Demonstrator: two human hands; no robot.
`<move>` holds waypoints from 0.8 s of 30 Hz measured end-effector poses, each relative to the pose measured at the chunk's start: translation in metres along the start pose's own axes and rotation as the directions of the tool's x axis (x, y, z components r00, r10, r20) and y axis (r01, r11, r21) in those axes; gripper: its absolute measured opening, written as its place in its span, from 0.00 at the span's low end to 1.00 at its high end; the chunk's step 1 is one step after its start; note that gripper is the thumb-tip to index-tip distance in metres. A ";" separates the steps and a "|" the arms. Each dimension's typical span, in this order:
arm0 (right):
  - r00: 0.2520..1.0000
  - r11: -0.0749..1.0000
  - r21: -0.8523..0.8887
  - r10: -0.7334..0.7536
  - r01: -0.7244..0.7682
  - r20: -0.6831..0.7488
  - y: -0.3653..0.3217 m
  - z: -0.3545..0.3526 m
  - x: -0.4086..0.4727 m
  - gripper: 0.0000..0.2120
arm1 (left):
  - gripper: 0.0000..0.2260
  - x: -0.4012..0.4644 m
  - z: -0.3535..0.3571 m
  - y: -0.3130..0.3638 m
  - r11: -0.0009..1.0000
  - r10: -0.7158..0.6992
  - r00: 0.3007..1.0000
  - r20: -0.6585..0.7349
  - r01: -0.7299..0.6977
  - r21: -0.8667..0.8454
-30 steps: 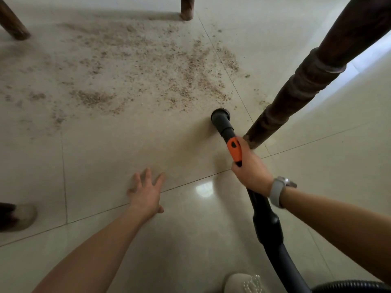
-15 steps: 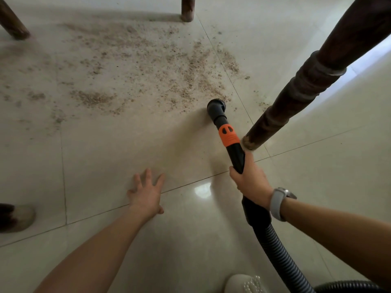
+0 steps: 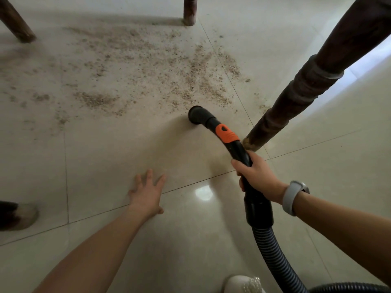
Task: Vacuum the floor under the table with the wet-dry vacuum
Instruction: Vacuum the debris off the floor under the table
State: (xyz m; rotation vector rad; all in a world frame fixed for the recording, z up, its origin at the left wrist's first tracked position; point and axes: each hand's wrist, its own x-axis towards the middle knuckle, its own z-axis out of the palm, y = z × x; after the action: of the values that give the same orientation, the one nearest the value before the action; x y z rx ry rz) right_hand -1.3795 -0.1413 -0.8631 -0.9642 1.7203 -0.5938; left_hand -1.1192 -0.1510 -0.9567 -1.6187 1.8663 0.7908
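1. Vacuum wand (image 3: 237, 149): a black tube with an orange collar (image 3: 226, 134), angled from lower right up to the left. Its round black nozzle (image 3: 196, 115) sits on the floor (image 3: 105, 157) at the near edge of the debris.
2. Markings: no brand, label or writing can be read on the wand, collar or hose.
3. Hose (image 3: 273, 254): ribbed and dark; it leaves the cuff below the wand, runs down and curves off along the bottom right edge.
4. Debris (image 3: 148, 66): tan grit spread across the tiles beyond the nozzle, densest in streaks just above and to the right of it.
5. Edges: the nearest desk leg (image 3: 296, 96) slants in from the upper right; its foot stands just beside the orange collar. Two more legs stand at the far edge, one upper left (image 3: 17, 24) and one upper centre (image 3: 190, 11).
6. Open room: bare tile lies between the nozzle and the left hand, and to the left of the nozzle.
7. Right hand (image 3: 258, 176): the grip is closed, fingers wrapped round the wand below the collar. A pale wristband (image 3: 293, 197) sits on the wrist.
8. Left hand (image 3: 147, 193): flat on the floor, fingers spread and straight, holding nothing; arm extended forward.
9. A pale shoe (image 3: 241, 284) shows at the bottom edge.
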 end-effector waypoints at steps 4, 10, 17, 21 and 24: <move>0.998 0.996 0.065 0.060 -0.059 -0.022 -0.004 -0.009 0.010 0.11 | 0.45 0.000 -0.001 0.000 1.000 0.000 1.000 0.010 0.000 -0.001; 0.991 0.997 0.066 0.033 -0.042 0.132 -0.020 0.020 0.016 0.12 | 0.45 0.000 0.000 0.000 1.000 -0.009 1.000 0.015 0.009 -0.006; 0.997 0.998 -0.039 0.052 -0.055 -0.060 -0.023 0.007 0.024 0.10 | 0.45 0.000 0.002 -0.002 1.000 -0.005 1.000 -0.007 0.005 0.013; 0.996 0.998 -0.044 0.044 -0.048 -0.078 -0.028 0.014 0.030 0.11 | 0.45 -0.001 0.001 0.000 1.000 -0.017 1.000 -0.009 0.017 0.012; 1.000 1.000 -0.021 0.010 -0.010 0.010 -0.037 0.030 0.034 0.09 | 0.45 -0.002 0.002 0.001 1.000 -0.015 1.000 -0.015 0.015 0.012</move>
State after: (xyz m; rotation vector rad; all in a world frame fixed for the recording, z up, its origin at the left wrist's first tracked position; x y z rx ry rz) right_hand -1.3448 -0.1882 -0.8639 -0.9707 1.7247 -0.5648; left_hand -1.1196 -0.1486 -0.9567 -1.6337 1.8636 0.7608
